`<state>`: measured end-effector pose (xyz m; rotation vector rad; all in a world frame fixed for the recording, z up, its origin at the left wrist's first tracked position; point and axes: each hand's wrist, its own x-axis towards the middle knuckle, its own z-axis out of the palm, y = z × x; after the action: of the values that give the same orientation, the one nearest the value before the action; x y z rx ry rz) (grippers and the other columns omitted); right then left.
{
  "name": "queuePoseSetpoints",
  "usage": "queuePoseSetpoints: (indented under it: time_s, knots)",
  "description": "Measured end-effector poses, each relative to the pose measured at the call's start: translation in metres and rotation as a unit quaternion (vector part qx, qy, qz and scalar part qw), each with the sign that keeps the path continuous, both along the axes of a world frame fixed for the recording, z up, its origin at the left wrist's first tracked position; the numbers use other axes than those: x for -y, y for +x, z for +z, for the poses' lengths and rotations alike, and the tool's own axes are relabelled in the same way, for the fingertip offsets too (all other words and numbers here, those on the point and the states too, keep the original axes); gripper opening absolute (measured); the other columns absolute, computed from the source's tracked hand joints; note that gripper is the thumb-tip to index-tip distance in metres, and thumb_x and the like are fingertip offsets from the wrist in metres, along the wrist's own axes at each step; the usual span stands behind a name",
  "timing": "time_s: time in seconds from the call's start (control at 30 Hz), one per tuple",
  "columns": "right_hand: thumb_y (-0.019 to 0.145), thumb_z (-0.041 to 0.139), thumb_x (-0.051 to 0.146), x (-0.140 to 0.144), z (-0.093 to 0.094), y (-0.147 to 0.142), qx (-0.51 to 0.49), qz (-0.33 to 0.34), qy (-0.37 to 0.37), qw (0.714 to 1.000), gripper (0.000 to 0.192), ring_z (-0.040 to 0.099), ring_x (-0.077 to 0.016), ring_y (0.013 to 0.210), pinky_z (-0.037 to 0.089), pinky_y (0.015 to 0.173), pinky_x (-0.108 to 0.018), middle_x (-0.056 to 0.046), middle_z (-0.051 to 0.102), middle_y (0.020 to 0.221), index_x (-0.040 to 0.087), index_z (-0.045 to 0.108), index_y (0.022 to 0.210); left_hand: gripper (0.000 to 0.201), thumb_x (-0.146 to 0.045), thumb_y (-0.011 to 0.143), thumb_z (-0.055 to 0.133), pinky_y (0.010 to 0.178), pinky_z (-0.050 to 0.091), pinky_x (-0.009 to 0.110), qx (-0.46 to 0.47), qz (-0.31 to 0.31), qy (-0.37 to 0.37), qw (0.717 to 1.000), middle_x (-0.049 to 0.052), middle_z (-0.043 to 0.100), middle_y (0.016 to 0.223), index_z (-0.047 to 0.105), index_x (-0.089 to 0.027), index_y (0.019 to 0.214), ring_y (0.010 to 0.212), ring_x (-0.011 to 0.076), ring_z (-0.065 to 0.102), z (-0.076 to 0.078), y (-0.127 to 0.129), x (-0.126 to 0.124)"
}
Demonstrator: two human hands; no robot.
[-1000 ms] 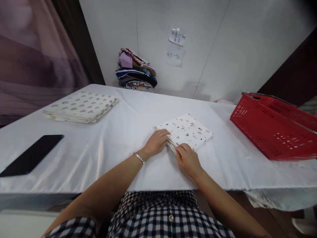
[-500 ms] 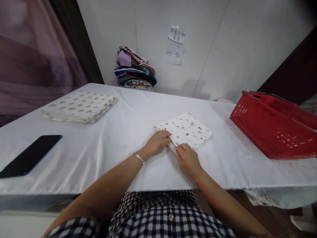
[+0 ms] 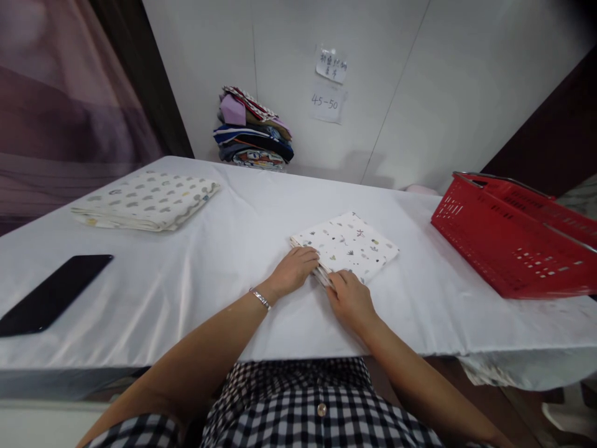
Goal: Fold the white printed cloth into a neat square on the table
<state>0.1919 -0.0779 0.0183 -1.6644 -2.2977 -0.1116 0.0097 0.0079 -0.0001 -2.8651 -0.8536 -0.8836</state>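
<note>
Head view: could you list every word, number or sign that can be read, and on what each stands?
Lower paper, on the wall: "45-50".
Upper paper: Chinese, apparently "折叠织物" / "桌布", too blurred to be sure.
Near cloth, basket: no readable text.

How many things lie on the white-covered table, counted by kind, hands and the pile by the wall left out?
Folded cloths: 2 (small-print cloth, grey-spotted cloth)
Red basket: 1
Flat black slab: 1
Total: 4
</note>
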Motion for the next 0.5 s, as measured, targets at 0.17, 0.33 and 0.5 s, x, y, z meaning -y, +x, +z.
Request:
queuePoseSetpoints:
  time_s: [0.17, 0.33, 0.5]
  knots:
    - [0.087, 0.045, 0.021, -0.0012, -0.0030, 0.0005, 0.004, -0.012, 0.008, 1.000, 0.029, 0.052, -0.0214, 0.085, 0.038, 0.062, -0.028, -0.008, 0.060, 0.093, 0.020, 0.050, 0.116, 0.023, -0.008, 0.086, 0.041, 0.091, 0.040, 0.039, 0.000, 0.004, 0.010, 1.000, 0.005, 0.064, 0.102, 0.061, -0.019, 0.092, 0.111, 0.0197, 0.049, -0.0019, 0.0001, -0.0007]
    - [0.089, 0.042, 0.020, -0.0021, -0.0053, 0.0004, 0.017, -0.003, 0.017, 1.000, 0.022, 0.052, -0.0213, 0.086, 0.039, 0.064, -0.029, -0.008, 0.060, 0.092, 0.019, 0.056, 0.106, 0.024, -0.007, 0.085, 0.040, 0.090, 0.041, 0.039, 0.007, 0.002, 0.010, 1.000, 0.006, 0.065, 0.097, 0.061, -0.018, 0.090, 0.111, 0.0207, 0.049, -0.0029, 0.0002, -0.0010]
    - [0.089, 0.042, 0.018, -0.0019, -0.0047, -0.0021, 0.029, -0.007, 0.013, 0.999, 0.018, 0.051, -0.0209, 0.086, 0.040, 0.065, -0.028, -0.008, 0.059, 0.092, 0.020, 0.060, 0.096, 0.021, -0.009, 0.086, 0.041, 0.091, 0.041, 0.040, 0.009, 0.005, 0.001, 1.000, 0.006, 0.065, 0.093, 0.060, -0.018, 0.088, 0.111, 0.0213, 0.049, -0.0025, 0.0007, -0.0010]
